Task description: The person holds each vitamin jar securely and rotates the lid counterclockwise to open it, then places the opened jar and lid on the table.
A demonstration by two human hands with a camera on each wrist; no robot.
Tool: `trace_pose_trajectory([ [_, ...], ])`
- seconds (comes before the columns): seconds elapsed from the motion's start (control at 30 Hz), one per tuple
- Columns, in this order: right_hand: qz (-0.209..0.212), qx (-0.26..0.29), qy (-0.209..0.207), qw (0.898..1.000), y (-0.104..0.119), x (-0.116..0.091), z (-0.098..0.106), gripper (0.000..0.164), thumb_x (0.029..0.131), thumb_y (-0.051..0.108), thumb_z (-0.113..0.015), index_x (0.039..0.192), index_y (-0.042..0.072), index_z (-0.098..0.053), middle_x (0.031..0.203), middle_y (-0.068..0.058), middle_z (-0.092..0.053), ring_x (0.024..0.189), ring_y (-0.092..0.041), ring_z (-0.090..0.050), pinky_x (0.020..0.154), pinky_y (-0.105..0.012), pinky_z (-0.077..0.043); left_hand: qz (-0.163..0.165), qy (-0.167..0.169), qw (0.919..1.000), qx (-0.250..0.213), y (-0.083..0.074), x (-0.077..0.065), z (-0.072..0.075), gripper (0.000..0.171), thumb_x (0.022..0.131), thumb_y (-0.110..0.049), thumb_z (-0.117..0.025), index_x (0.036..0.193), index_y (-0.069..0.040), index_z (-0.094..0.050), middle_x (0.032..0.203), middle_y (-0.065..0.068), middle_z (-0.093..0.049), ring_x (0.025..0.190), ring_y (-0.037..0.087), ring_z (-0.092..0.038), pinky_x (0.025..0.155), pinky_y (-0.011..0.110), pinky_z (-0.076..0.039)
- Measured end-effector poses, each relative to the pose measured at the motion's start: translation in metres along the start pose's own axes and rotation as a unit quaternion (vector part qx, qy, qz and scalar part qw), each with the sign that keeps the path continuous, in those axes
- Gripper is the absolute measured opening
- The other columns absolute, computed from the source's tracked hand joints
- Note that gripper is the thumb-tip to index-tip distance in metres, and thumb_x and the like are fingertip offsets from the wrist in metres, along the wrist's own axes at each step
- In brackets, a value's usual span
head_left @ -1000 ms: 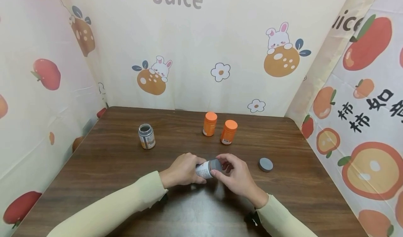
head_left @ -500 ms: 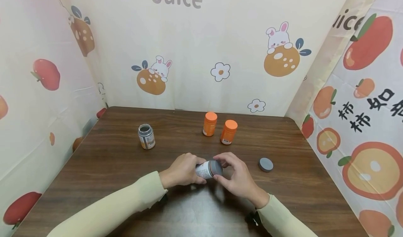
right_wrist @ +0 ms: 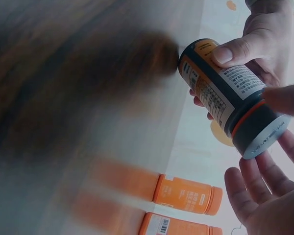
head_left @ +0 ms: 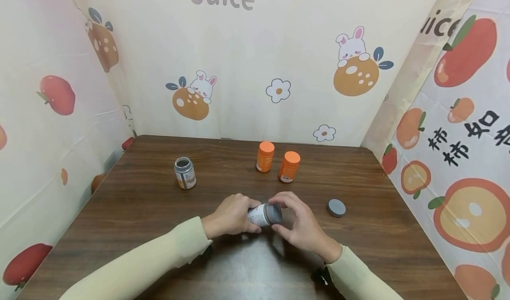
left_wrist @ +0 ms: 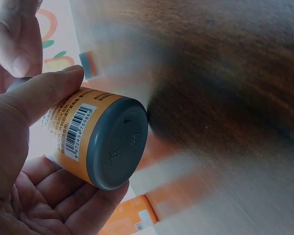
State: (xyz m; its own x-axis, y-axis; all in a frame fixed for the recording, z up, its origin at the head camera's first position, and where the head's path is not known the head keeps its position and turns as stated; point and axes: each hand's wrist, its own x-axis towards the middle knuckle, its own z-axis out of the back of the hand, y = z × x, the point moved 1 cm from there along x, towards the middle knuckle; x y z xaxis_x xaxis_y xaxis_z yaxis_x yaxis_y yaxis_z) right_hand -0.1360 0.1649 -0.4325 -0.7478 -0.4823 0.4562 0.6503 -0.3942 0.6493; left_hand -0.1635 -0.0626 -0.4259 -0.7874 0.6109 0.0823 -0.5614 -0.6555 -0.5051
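Note:
My left hand [head_left: 231, 215] grips a small plastic bottle [head_left: 257, 216] with a white and orange label, thumb on one side and fingers on the other. It lies tilted on its side, its grey screw cap [head_left: 273, 213] pointing right. In the left wrist view its dark base [left_wrist: 120, 144] faces the camera. My right hand [head_left: 299, 222] is around the cap with fingers spread and loose. The right wrist view has its thumb [right_wrist: 284, 100] overlapping the cap's edge and its fingertips [right_wrist: 255, 164] right at the rim, the palm away from the cap.
A loose grey lid [head_left: 336, 208] lies on the wooden table [head_left: 159, 229] to the right. An uncapped grey bottle [head_left: 185, 173] stands at the back left. Two orange bottles, one farther back [head_left: 265, 157] and one nearer [head_left: 289, 167], stand behind the hands. Printed cloth walls surround the table.
The right hand's thumb has slid down off the cap and its fingers have spread, widening the gap around the cap. The left hand and the bottle have stayed in place.

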Motion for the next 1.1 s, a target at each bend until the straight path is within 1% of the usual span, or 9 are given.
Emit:
trace_pose_trajectory([
  [0.07,-0.002,-0.005,-0.011,1.000,0.0001,0.0003,-0.0001,0.060,0.078,0.010,-0.090,0.131,0.014,-0.061,0.128,0.001,-0.061,0.112,-0.017,-0.059,0.089,-0.045,-0.054,0.002,-0.002,1.0000,-0.002,0.0001,-0.0002,0.0002,0.042,0.074,-0.035,-0.093,0.108,-0.018,-0.077,0.084,-0.010,-0.069,0.071,0.005,-0.059,0.064,0.024,-0.049],
  [0.17,-0.022,-0.008,-0.035,0.999,0.0003,0.0010,-0.0005,0.054,0.083,0.020,-0.087,0.130,0.014,-0.062,0.121,0.001,-0.064,0.106,-0.017,-0.062,0.083,-0.043,-0.056,0.005,-0.004,1.0000,-0.003,0.0000,-0.0003,0.0007,0.043,0.073,-0.035,-0.094,0.109,-0.017,-0.078,0.085,-0.009,-0.070,0.071,0.005,-0.059,0.064,0.024,-0.050],
  [0.27,-0.061,-0.003,-0.051,0.997,-0.0002,0.0013,-0.0013,0.043,0.088,0.026,-0.083,0.125,0.016,-0.063,0.110,0.002,-0.066,0.095,-0.016,-0.065,0.076,-0.040,-0.057,0.007,-0.004,1.0000,-0.002,-0.0002,-0.0001,0.0005,0.043,0.073,-0.036,-0.094,0.109,-0.017,-0.078,0.085,-0.009,-0.070,0.071,0.005,-0.060,0.065,0.025,-0.050],
  [0.33,-0.090,0.000,-0.054,0.994,-0.0008,0.0011,-0.0018,0.038,0.090,0.028,-0.082,0.122,0.017,-0.064,0.104,0.004,-0.067,0.087,-0.016,-0.065,0.071,-0.038,-0.058,0.008,-0.003,1.0000,-0.001,-0.0003,0.0000,0.0000,0.044,0.073,-0.036,-0.094,0.109,-0.017,-0.078,0.085,-0.008,-0.070,0.072,0.005,-0.060,0.065,0.025,-0.050],
  [0.47,-0.131,0.000,-0.051,0.990,-0.0011,0.0010,-0.0027,0.038,0.089,0.032,-0.082,0.119,0.014,-0.066,0.094,0.003,-0.066,0.078,-0.014,-0.063,0.067,-0.037,-0.057,0.012,-0.002,0.9999,-0.002,0.0000,0.0002,-0.0011,0.045,0.073,-0.036,-0.094,0.111,-0.016,-0.077,0.087,-0.008,-0.071,0.072,0.005,-0.060,0.066,0.025,-0.050],
  [0.6,-0.149,-0.002,-0.046,0.988,-0.0001,0.0016,-0.0036,0.036,0.088,0.034,-0.083,0.114,0.014,-0.068,0.088,0.000,-0.065,0.074,-0.013,-0.061,0.066,-0.032,-0.055,0.011,-0.001,0.9999,-0.006,0.0002,0.0002,-0.0008,0.045,0.073,-0.036,-0.094,0.111,-0.017,-0.077,0.088,-0.008,-0.071,0.073,0.005,-0.060,0.066,0.025,-0.051],
  [0.73,-0.163,-0.001,-0.040,0.986,0.0008,0.0023,-0.0044,0.034,0.086,0.036,-0.084,0.110,0.015,-0.069,0.086,0.001,-0.064,0.072,-0.013,-0.061,0.064,-0.027,-0.052,0.007,-0.003,1.0000,-0.006,-0.0005,-0.0003,-0.0001,0.043,0.073,-0.036,-0.094,0.109,-0.018,-0.077,0.087,-0.009,-0.071,0.073,0.005,-0.060,0.066,0.025,-0.050],
  [1.0,-0.157,-0.003,-0.038,0.987,0.0024,0.0034,-0.0052,0.035,0.084,0.036,-0.086,0.107,0.015,-0.070,0.084,0.002,-0.064,0.071,-0.014,-0.061,0.062,-0.027,-0.052,0.009,-0.004,1.0000,-0.002,-0.0006,-0.0007,0.0003,0.044,0.073,-0.037,-0.094,0.109,-0.018,-0.078,0.086,-0.009,-0.070,0.072,0.005,-0.060,0.065,0.025,-0.050],
  [1.1,-0.155,-0.003,-0.036,0.987,0.0025,0.0030,-0.0056,0.035,0.084,0.036,-0.086,0.108,0.017,-0.069,0.084,0.004,-0.065,0.071,-0.015,-0.062,0.063,-0.028,-0.053,0.008,-0.002,1.0000,-0.003,0.0002,-0.0007,-0.0002,0.042,0.073,-0.037,-0.094,0.107,-0.019,-0.078,0.084,-0.010,-0.069,0.071,0.005,-0.060,0.065,0.025,-0.050],
])
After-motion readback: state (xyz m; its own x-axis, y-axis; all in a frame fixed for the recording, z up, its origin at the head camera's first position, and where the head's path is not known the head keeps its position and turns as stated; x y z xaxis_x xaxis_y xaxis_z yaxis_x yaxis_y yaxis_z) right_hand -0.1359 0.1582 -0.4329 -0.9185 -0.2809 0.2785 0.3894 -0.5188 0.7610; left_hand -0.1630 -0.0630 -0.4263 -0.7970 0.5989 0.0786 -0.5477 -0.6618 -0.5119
